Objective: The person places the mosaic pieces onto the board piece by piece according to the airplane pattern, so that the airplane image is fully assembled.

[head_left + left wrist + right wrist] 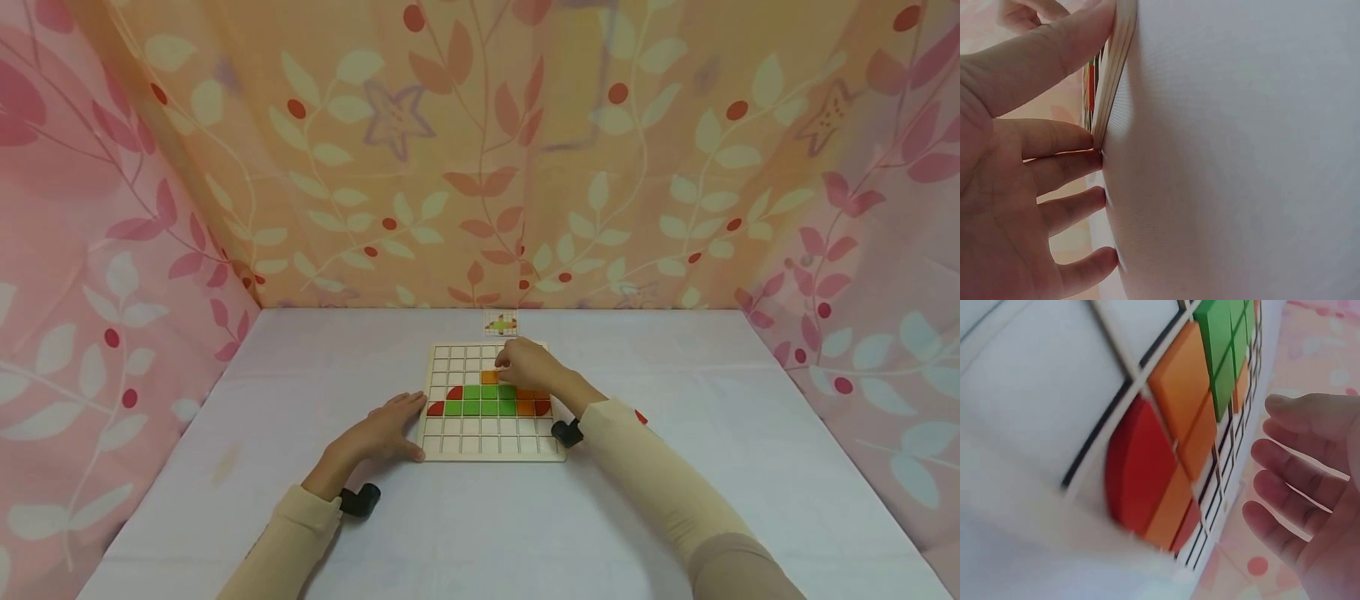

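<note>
A pale wooden grid board [491, 457] lies on the table. Across its middle rows sit green square tiles [471, 407], orange square tiles [1182, 369] and red rounded tiles [1138, 465]; a single orange tile [490, 377] sits one row higher. My left hand [386, 429] rests along the board's left side, thumb at the near corner, fingertips on the side edge and tabletop. Over the board's far right part is my right hand [528, 364], its fingers loosely bent and nothing visible between them. It hides several grid cells and part of the orange tiles.
A small pattern card [501, 322] stands just beyond the board. A red piece [641, 417] shows beside my right sleeve, partly hidden by it. Black wrist cameras [362, 501] jut from both wrists. Patterned curtains [480, 167] enclose the white-covered table [480, 533] at back and sides.
</note>
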Tool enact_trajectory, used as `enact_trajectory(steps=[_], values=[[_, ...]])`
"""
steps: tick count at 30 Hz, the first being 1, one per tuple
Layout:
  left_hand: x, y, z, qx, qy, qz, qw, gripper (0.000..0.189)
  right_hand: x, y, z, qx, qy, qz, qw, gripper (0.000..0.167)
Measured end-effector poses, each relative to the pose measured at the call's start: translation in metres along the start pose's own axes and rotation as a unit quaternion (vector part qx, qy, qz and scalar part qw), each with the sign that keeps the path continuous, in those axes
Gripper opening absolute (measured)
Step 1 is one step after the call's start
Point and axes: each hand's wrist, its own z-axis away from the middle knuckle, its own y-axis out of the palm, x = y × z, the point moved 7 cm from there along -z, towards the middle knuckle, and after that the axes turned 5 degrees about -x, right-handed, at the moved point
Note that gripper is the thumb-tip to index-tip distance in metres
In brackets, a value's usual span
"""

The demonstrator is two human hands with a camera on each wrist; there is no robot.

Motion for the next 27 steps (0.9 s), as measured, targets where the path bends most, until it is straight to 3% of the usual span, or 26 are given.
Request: enact_trajectory(steps=[15, 27], values=[[-0.004, -0.005, 0.006, -0.001, 0.008, -0.010, 0.9999, 0.095, -0.043, -0.037, 0.055, -0.024, 0.030, -0.011, 0.9992, 0.022], [-0.004, -0.003, 0.004, -0.001, 0.011, -0.006, 0.9999, 0.095, -0.082, -0.040, 0.107, -0.016, 0.086, -0.041, 0.9953, 0.020]])
